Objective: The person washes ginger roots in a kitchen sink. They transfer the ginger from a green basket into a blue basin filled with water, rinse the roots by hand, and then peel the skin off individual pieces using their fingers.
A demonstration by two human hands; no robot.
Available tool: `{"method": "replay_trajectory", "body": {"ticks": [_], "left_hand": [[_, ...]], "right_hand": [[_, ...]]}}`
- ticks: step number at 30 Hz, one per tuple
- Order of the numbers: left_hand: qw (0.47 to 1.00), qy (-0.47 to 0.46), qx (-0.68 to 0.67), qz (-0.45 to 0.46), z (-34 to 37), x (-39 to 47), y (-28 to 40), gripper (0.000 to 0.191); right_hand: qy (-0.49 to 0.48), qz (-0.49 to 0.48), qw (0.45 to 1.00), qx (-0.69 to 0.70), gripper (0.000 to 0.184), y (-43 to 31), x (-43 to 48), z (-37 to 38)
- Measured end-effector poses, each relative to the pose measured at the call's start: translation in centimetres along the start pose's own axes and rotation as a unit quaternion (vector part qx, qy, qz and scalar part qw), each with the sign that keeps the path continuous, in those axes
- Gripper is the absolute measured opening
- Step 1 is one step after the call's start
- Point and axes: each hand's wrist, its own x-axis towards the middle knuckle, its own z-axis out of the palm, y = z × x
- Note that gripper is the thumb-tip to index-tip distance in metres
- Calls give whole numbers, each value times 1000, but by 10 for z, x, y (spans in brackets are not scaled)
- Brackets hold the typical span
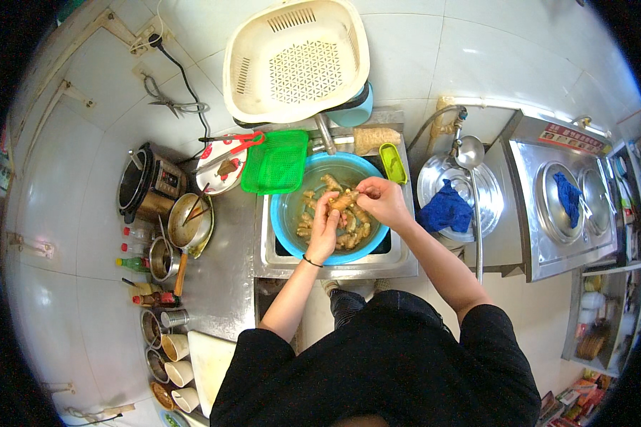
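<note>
A knobbly piece of ginger root is held over a blue plastic basin. My left hand grips it from the lower left, a dark band around the wrist. The fingertips of my right hand pinch the ginger's upper right end; whether they hold anything small besides is too fine to tell. Below both hands, several more ginger pieces lie in water in the basin. The basin sits in a stainless steel sink under a metal faucet.
A green plastic basket stands left of the basin, near red-handled tongs. Behind is a cream colander. Right of the basin are a yellow-green container and a blue cloth. A pan and pressure cooker stand left.
</note>
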Motion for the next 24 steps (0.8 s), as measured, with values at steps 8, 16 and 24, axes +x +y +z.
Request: {"method": "replay_trajectory", "body": {"ticks": [8,16,24], "left_hand": [[995,25,-81,-61,-2,-2,-29,33],[987,48,-121,-89,-6,-5,-23,33],[997,48,17,-51,-10,-7,-26,34]], "right_hand": [[42,-18,998,-51,14,19,2,3],[-40,72,991,104,14,9,1,4],[-40,44,998,19,13,37,9,7]]}}
